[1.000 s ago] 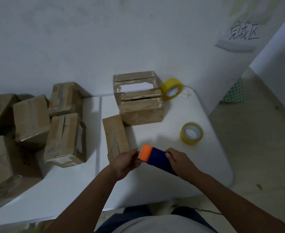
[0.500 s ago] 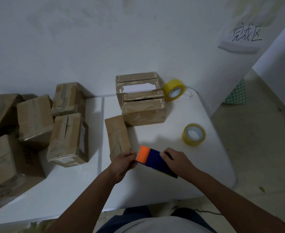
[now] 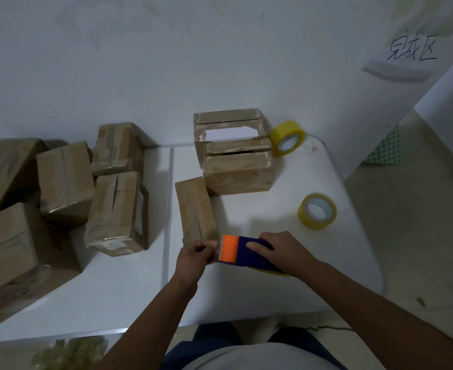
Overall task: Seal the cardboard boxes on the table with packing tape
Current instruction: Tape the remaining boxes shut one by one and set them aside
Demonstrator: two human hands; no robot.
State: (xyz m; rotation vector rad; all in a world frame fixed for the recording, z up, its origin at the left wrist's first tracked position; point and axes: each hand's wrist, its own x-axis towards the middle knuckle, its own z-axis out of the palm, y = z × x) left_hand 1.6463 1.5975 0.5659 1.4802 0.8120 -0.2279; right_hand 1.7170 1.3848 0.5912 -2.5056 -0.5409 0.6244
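Right hand point(image 3: 281, 249) grips blue tape dispenser point(image 3: 249, 253) at lower centre of frame, fingers curled over body. Left hand point(image 3: 197, 253) pinches at orange cutter end point(image 3: 230, 249), likely tape's free end; tape itself too faint to see. Small box point(image 3: 197, 210) just above left hand, seam lengthwise. Open box point(image 3: 237, 161) behind it, centre frame. Two yellow tape rolls point(image 3: 316, 211) right of centre. Box pile point(image 3: 115, 209) on left. Boxes look light, stiff; may slide on smooth table point(image 3: 129, 295), so hold by sides. Tape sticky, thin.
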